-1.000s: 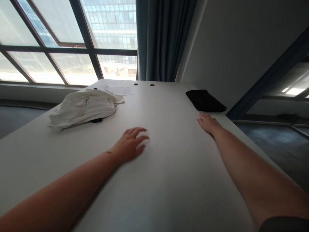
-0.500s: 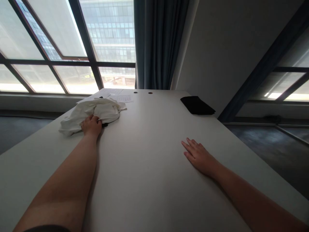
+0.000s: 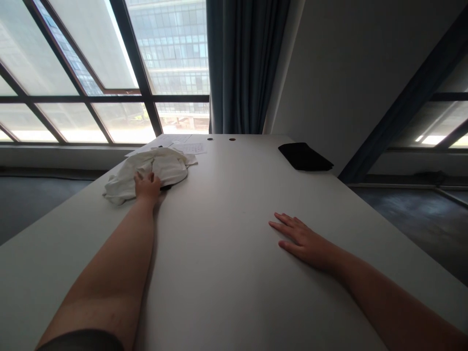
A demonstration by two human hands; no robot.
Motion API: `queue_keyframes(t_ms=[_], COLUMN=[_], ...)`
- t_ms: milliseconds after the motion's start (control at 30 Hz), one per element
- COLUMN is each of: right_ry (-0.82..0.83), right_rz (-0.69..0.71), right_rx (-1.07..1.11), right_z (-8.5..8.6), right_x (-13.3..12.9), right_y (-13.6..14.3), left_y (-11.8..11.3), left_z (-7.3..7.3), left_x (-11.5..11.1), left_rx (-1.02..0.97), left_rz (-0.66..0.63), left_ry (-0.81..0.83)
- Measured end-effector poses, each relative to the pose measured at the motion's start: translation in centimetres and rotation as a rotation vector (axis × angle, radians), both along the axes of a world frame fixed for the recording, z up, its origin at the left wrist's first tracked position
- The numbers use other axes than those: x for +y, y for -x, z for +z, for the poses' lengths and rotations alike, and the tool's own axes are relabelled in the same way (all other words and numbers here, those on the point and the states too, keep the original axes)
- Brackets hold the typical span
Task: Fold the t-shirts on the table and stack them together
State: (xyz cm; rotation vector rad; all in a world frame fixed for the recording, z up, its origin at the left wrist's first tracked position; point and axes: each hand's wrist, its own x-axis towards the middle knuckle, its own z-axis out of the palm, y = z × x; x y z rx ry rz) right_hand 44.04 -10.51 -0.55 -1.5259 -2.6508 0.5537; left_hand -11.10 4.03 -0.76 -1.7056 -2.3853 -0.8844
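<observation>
Cloth (image 3: 170,165) slanting lengthwise from near left to far right, my left fingers (image 3: 137,179) bent onto its near edge, grip unclear, my right fingers (image 3: 283,227) spread over the tabletop (image 3: 219,234)

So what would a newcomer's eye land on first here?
Probably the bright window at upper left, beside the dark blue curtain. Next, the crumpled white cloth on the far left of the white table, with the left hand on its near edge. Then the flat black item at far right, beyond the spread right hand.
</observation>
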Motion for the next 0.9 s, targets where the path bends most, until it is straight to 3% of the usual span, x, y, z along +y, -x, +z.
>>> queue_keyframes(t_ms=[200,333,433,567,700,800,833,900], right_ry=[-0.009,-0.004,0.015,0.026,0.01,-0.012,-0.021,-0.037], right_rz=[0.016,0.022,0.02,0.017,0.0,-0.043,-0.061,-0.083], right_rx=[0.031,0.043,0.039,0.051,0.129,0.212,0.231,0.244], right_z=[-0.5,-0.4,-0.1,0.3,0.5,0.7,0.7,0.6], right_x=[-0.1,0.0,0.0,-0.2,-0.5,-0.7,-0.8,-0.9], right_y=[-0.3,-0.3,-0.2,-0.2,-0.5,-0.6,-0.5,-0.3], left_y=[-0.5,-2.6,-6.5,-14.9,-21.8,-23.1,-22.8,-21.5], left_z=[0.4,1.7,2.6,2.3,1.8,2.4,2.7,2.9], left_x=[0.4,0.1,-0.4,-2.1,-5.0,-6.6,-6.7,-6.2], left_rx=[-0.023,0.036,0.139,0.272,0.273,0.111,0.064,0.079], left_rz=[0.12,0.104,-0.101,-0.606,-0.998,-1.287,-1.291,-1.127], left_ry=[-0.024,-0.152,-0.174,-0.023,0.119,0.22,0.22,0.141])
